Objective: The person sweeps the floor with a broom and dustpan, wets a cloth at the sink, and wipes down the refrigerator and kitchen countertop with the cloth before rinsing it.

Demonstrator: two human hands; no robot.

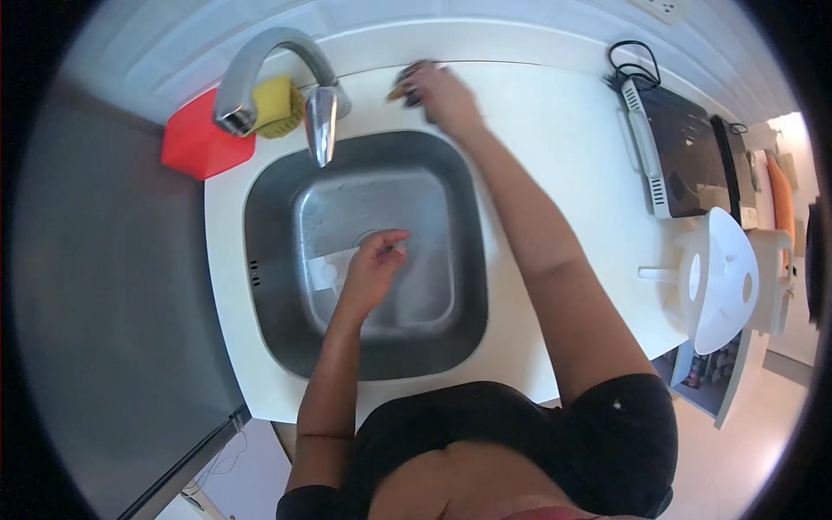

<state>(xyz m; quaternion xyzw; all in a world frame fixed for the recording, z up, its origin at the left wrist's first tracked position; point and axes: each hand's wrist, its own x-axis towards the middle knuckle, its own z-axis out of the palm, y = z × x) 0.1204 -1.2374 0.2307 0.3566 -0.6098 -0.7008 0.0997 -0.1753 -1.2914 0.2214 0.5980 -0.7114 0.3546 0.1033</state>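
Over the steel sink [468, 347], my left hand [374, 273] hangs palm inward, its index finger stretched out and a gap showing between finger and thumb. Just left of its knuckles, a white flat piece [325, 271] with a round mark shows in the basin; whether the hand touches it I cannot tell. My right hand [446, 94] reaches to the back of the counter behind the sink. Its fingers are closed around a small dark and tan object [406, 87], blurred and partly hidden by the fingers.
A chrome faucet [321, 126] arches at the sink's back left. Beside it are a red container [195, 139] and a yellow-green sponge [274, 102]. At right stand a toaster oven [680, 147] and a white funnel-shaped piece [724, 286] on the white counter [563, 130]. Below, a drawer [715, 381] stands pulled out.
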